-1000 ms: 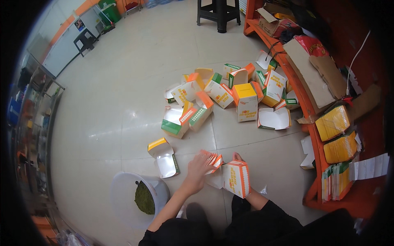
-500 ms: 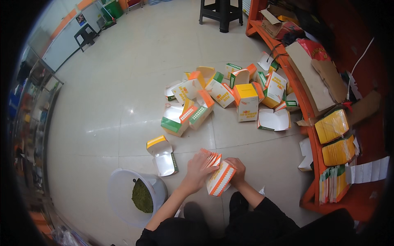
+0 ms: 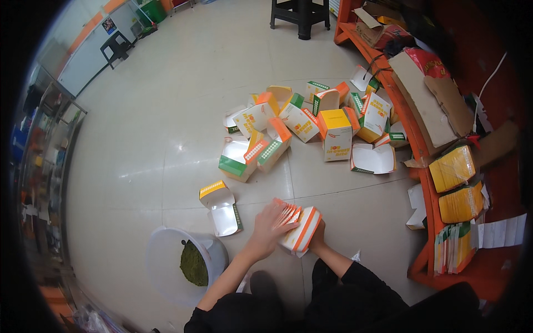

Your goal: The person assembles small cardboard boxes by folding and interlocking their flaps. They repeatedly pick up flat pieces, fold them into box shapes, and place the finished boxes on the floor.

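My left hand (image 3: 266,228) is closed round a stack of flat orange-edged cartons (image 3: 290,213), its thumb reaching toward a white and orange carton (image 3: 303,233). That carton stands out in shape, unlike the flat stack. At its right side, my right hand (image 3: 317,235) grips it, the fingers partly hidden behind it. Both hands are above the floor, in front of my knees. Ahead lies a loose pile of set-up food cartons in yellow, green and orange, among them an upright yellow-topped carton (image 3: 336,136). A single open carton (image 3: 222,208) rests apart from the pile, left of my hands.
A translucent bucket (image 3: 216,252) with dark green matter inside stands by my left forearm. Along the right runs an orange shelf (image 3: 425,244) holding wrapped yellow bundles (image 3: 452,169) and flat cartons (image 3: 452,250). A black stool (image 3: 303,19) is at the far side.
The white and orange carton has turned in my right hand, so a striped side now faces up. My right hand has shifted slightly behind it. My left hand keeps its hold on the stack.
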